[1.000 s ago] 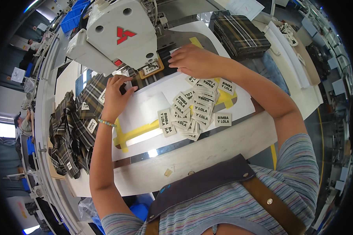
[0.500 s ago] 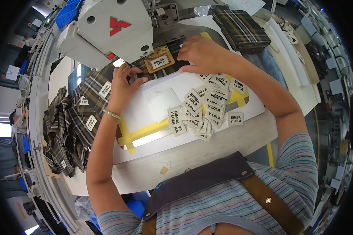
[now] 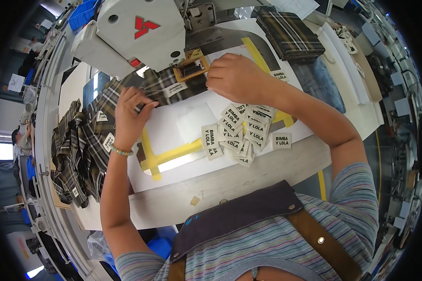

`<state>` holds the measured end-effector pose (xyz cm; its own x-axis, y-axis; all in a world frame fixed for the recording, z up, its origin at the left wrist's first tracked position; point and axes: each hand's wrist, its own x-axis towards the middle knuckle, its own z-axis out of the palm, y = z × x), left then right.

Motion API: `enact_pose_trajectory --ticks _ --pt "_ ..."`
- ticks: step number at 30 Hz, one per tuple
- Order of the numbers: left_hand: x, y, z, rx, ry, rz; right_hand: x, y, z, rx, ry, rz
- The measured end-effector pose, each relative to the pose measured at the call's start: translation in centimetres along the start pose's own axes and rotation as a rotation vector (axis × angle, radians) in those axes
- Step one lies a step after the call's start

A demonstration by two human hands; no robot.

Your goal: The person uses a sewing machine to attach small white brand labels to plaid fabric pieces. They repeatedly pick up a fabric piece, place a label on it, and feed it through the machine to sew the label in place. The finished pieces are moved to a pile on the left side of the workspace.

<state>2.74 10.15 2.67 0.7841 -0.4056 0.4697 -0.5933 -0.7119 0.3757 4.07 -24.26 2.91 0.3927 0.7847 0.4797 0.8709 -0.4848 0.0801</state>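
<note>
A strip of brown-and-black plaid fabric [image 3: 155, 88] lies under the sewing machine head [image 3: 140, 37], stretched between my hands. A white printed label [image 3: 175, 89] sits on it, just in front of the brass-coloured clamp frame [image 3: 191, 69]. My left hand [image 3: 132, 114] pinches the fabric's near edge, thumb against bent fingers. At the strip's other end my right hand [image 3: 232, 77] closes on the fabric beside the frame; its thumb is mostly hidden. A pile of loose white labels [image 3: 241, 131] lies on the white work board [image 3: 180, 122], nearer to me.
More plaid pieces with labels [image 3: 82, 154] hang in a heap at the left. A folded plaid stack [image 3: 290, 35] stands at the back right. One label [image 3: 279, 75] lies beyond my right forearm. Yellow tape [image 3: 178, 154] borders the board.
The fabric and its label have slid out from under the clamp frame, leftward and toward me. Both hands have come nearer to me, and a label beyond my right forearm now shows.
</note>
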Motion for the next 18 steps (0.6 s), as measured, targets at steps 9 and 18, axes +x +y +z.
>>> enact_pose_trajectory --ticks 9,18 --pt "-8.8 -8.5 -7.7 0.202 0.015 -0.252 -1.8 0.9 -1.2 0.14 -0.015 0.148" --pt "-2.3 -4.1 -1.7 0.124 0.024 -0.061 0.4 -1.9 -0.2 0.382 -0.156 0.166"
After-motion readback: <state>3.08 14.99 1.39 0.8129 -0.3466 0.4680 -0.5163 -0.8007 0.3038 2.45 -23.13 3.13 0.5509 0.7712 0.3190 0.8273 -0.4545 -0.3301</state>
